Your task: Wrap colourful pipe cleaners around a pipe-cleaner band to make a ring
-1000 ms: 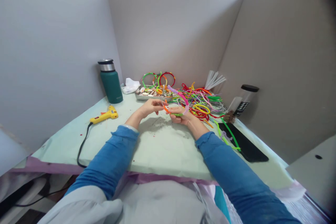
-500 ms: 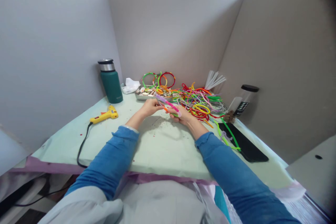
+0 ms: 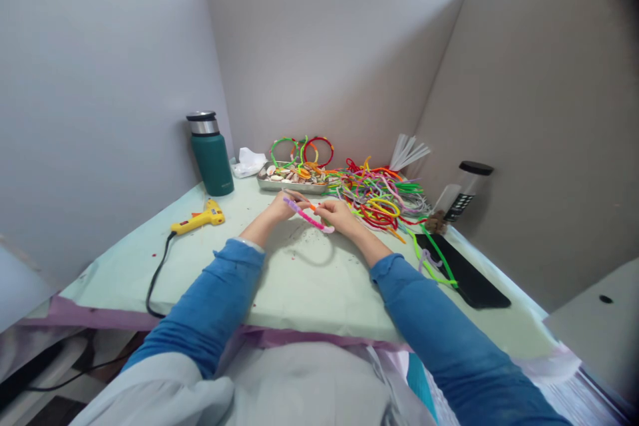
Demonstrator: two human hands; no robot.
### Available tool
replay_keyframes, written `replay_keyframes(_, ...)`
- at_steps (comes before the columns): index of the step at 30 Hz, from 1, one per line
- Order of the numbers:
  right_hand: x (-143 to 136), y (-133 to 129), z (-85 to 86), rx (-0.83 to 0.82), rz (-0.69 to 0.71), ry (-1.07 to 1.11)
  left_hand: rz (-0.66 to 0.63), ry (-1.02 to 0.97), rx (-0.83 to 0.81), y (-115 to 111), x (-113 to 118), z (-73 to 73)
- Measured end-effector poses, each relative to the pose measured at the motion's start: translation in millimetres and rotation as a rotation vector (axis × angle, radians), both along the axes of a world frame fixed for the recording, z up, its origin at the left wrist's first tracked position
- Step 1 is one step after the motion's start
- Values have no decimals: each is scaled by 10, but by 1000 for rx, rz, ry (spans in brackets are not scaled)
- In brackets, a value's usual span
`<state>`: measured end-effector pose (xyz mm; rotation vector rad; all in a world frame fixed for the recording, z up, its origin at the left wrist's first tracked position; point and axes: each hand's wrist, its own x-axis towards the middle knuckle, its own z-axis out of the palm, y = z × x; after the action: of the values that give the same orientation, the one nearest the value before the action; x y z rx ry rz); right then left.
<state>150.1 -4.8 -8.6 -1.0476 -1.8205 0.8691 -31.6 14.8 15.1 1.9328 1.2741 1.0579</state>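
Observation:
A ring wrapped in pipe cleaners [image 3: 309,218], with purple, pink and orange parts, is held tilted above the middle of the table. On its left side, my left hand [image 3: 285,205] has its fingers closed round it. The fingers of my right hand [image 3: 337,214] pinch the orange and green part at the right. Behind my hands is a metal tray [image 3: 294,186] of shells. A tangled heap of coloured pipe cleaners [image 3: 382,190] lies beyond my right hand.
A yellow glue gun [image 3: 200,218] with a black cord and a green bottle [image 3: 213,160] are at the left. Coloured rings [image 3: 318,153] lean at the back. White sticks [image 3: 407,153], a clear jar [image 3: 466,190] and a black slab [image 3: 469,273] are at the right.
The ring has tilted and dropped slightly toward me, its pink part now lower and further left. My right hand has shifted its hold, with the fingers now pinching at the ring.

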Motion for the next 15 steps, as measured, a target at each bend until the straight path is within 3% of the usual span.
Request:
replay_keyframes(7,-4,-26,25,58,-43,-71,25,26,-27,-77,19,34)
replay_keyframes(15,36,-39,56,-220,41,209,21,40,-36,-93,0,48)
